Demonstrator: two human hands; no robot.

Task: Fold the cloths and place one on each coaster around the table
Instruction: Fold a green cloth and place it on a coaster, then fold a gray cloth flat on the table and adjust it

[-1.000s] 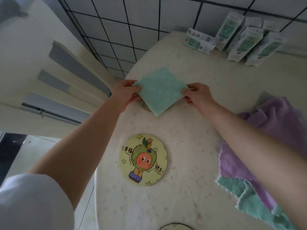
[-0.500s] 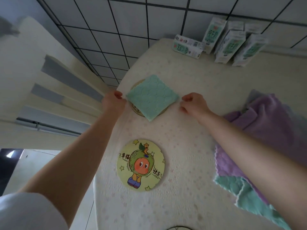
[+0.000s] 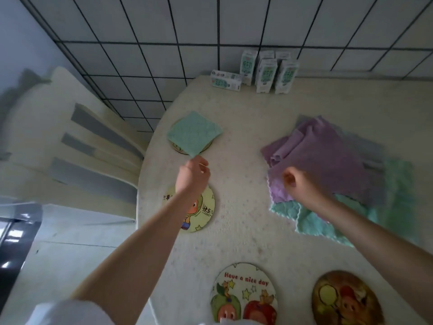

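The right hand (image 3: pixel 298 184) hangs over the near left edge of the purple cloth (image 3: pixel 328 160), fingers curled loosely inward; whether they touch or pinch the cloth cannot be told, as the hand is blurred. The left hand (image 3: pixel 194 174) is also loosely curled and holds nothing, hovering above the table (image 3: pixel 246 231) just past the far edge of the cartoon coaster (image 3: pixel 201 212), whose middle is hidden by the left forearm.

Taking the purple cloth as the landmark: it lies crumpled and unfolded on the right part of the table, on top of a spread teal cloth (image 3: pixel 316 221) whose scalloped edge shows at the purple cloth's near side, and a paler green cloth (image 3: pixel 398 195) shows to its right. Well to the left of the purple cloth, and slightly farther away, a folded green cloth (image 3: pixel 194 133) lies as a neat square on a round coaster (image 3: pixel 180 148), of which only a sliver of rim shows at the near side. Nearer the person than the purple cloth, two more bare coasters lie at the table's near edge: one lettered "Have a nice day" (image 3: pixel 244 294) and a darker brown one (image 3: pixel 346 299) to its right. Beyond the purple cloth, by the tiled wall (image 3: pixel 210 31), stand several small cartons (image 3: pixel 267 73), one lying on its side. A slatted chair (image 3: pixel 77 146) stands left of the table.
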